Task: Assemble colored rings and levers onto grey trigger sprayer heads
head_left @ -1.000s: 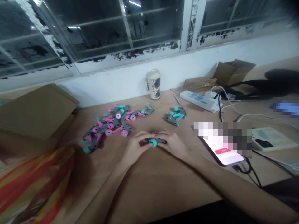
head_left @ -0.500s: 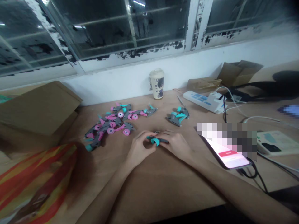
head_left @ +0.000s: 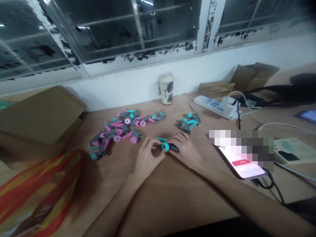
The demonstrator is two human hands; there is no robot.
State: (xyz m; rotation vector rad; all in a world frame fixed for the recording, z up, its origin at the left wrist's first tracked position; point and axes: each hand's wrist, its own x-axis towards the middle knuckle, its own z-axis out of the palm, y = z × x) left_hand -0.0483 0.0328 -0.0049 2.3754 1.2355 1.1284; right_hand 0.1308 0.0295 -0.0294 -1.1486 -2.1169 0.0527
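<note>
Between my hands is a grey and teal trigger spray head (head_left: 165, 147), its round teal cap turned toward me. My left hand (head_left: 147, 158) pinches it at the cap and the teal lever with thumb and fingertips. My right hand (head_left: 186, 149) is closed around the dark grey body from the right. The fingers partly hide the piece. To the left lies a pile of similar spray heads (head_left: 119, 132), grey with pink or teal parts. A smaller group of grey and teal spray heads (head_left: 189, 122) rests beyond my right hand.
A lidded cup (head_left: 166, 89) stands by the wall. Rightward are a power strip (head_left: 214, 106), a lit phone (head_left: 243, 163) with cables, and a white device (head_left: 292, 150). Cardboard boxes (head_left: 39, 115) and a red-yellow bag (head_left: 41, 191) sit at the left.
The spray head has turned in my fingers, so its teal lever and more of the cap's round face now show. Both hands stay in nearly the same place.
</note>
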